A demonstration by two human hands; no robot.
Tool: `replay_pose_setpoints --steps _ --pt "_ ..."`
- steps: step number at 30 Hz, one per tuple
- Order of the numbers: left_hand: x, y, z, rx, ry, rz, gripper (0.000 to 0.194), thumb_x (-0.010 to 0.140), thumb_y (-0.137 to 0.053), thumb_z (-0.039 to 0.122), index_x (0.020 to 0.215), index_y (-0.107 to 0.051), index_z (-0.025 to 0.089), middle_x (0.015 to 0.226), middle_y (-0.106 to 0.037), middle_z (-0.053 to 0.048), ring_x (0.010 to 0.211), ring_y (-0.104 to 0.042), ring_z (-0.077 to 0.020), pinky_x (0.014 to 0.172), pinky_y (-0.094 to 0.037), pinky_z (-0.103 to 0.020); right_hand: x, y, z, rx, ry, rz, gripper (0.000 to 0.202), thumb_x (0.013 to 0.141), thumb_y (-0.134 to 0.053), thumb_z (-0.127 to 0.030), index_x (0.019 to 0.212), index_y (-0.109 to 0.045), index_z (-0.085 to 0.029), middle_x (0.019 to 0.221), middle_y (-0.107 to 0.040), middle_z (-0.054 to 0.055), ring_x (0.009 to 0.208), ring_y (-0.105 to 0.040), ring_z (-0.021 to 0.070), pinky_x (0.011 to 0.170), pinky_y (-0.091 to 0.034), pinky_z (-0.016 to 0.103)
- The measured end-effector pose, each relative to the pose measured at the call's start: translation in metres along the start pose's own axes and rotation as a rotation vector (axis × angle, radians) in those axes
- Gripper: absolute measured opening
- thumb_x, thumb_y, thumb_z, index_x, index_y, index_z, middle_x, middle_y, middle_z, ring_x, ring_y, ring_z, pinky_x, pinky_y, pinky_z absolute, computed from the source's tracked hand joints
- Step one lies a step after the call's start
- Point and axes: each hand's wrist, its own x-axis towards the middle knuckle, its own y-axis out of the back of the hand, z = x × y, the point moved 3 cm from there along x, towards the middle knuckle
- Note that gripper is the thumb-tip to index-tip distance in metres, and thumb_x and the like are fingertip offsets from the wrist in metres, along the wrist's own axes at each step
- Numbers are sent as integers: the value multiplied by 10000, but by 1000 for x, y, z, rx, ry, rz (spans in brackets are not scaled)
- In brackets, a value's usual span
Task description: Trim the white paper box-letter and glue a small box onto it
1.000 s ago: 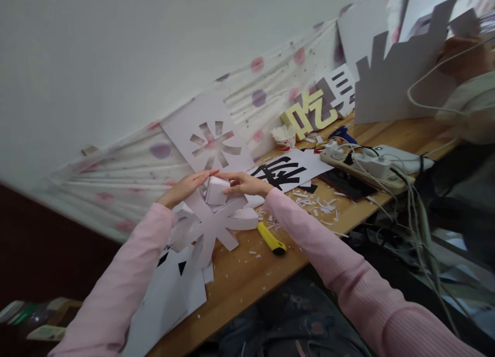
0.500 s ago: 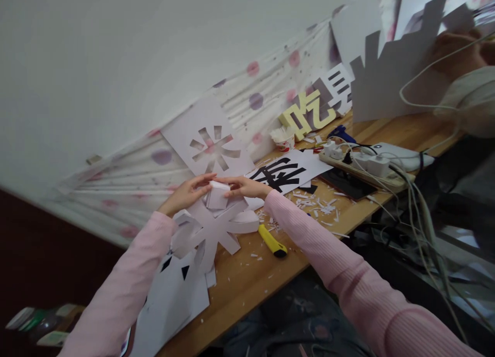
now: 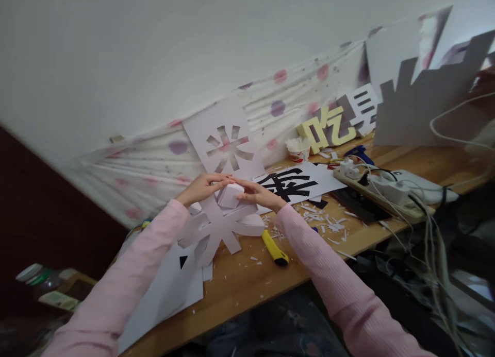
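A white paper form with several radiating strokes stands near the left part of the wooden table. My left hand has its fingers closed over the form's upper end from the left. From the right, my right hand grips the same end, thumb at its front and fingers along its top. The fingertips of both hands meet there. A yellow cutter lies just right of the form. Behind it leans a white sheet with a star-like cutout. White sheets lie at the lower left.
A black character sheet, paper scraps, a paper cup, yellow letters, a blue glue gun and a power strip with cables are to the right. A bottle is at lower left.
The view has shifted, so the background sits further right. Both hands stay at the form's upper end, with the left fingers now further over its top. The far-right person's hands have mostly left view.
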Motion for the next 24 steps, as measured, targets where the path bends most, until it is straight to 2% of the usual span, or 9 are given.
replay_pose_setpoints --steps 4,7,11,13,15,17,20,22,24 --pt "-2 1 -2 27 -1 47 448 894 -488 547 1185 -687 270 1396 -590 -29 1332 -497 -232 1126 -341 -371 -6 -2 -5 -8 -52 10 679 801 -743 -398 1426 -488 -326 1523 -438 15 1334 -461 240 1110 -372 411" --pt "-5 3 -2 54 27 201 479 927 -424 498 1264 -618 218 1409 -575 -64 1320 -498 -225 1114 -348 -357 -7 -3 -11 -28 -97 5 714 798 -740 -401 1448 -458 -312 1475 -497 28 1267 -523 229 1080 -409 392" --pt "-21 3 2 117 89 515 397 943 -384 446 1109 -617 171 1212 -644 -126 1186 -549 -264 1054 -381 -418 -12 -9 -18 -78 -115 18 697 786 -742 -421 1422 -483 -301 1423 -540 39 1205 -563 226 1001 -475 356" --pt "-36 0 4 128 122 646 340 945 -374 442 1003 -599 193 1090 -654 -113 1112 -562 -265 1006 -405 -419 -18 -15 -25 -106 -110 25 665 781 -750 -408 1390 -503 -300 1413 -537 44 1192 -569 224 981 -483 342" --pt "-51 -5 6 118 149 719 299 948 -364 433 911 -568 218 986 -647 -80 1015 -583 -247 929 -441 -396 -27 -24 -35 -167 -96 34 626 786 -754 -364 1357 -507 -296 1406 -522 48 1179 -571 216 993 -469 343" --pt "-64 -10 6 104 187 739 277 945 -371 421 823 -535 234 883 -636 -50 911 -594 -234 848 -461 -383 -35 -36 -48 -372 -56 41 587 807 -727 -331 1335 -476 -281 1354 -539 54 1141 -584 215 985 -470 364" --pt "-77 -15 7 8 253 699 258 929 -422 412 756 -517 245 779 -626 -16 779 -591 -215 739 -467 -367 -45 -59 -66 -677 -28 35 557 810 -697 -252 1303 -439 -270 1262 -577 63 1138 -574 242 984 -466 401" --pt "-83 -17 8 -107 276 653 239 923 -445 410 765 -535 255 777 -634 -5 742 -585 -205 683 -463 -355 -49 -74 -73 -826 3 55 604 802 -728 -300 1309 -401 -272 1240 -576 83 1127 -569 274 964 -472 439" --pt "-89 -19 9 -204 282 615 216 920 -454 411 791 -558 272 777 -631 -1 713 -569 -200 632 -452 -348 -53 -87 -74 -902 39 96 544 818 -728 -346 1255 -410 -282 1159 -596 81 1071 -583 284 928 -488 462"
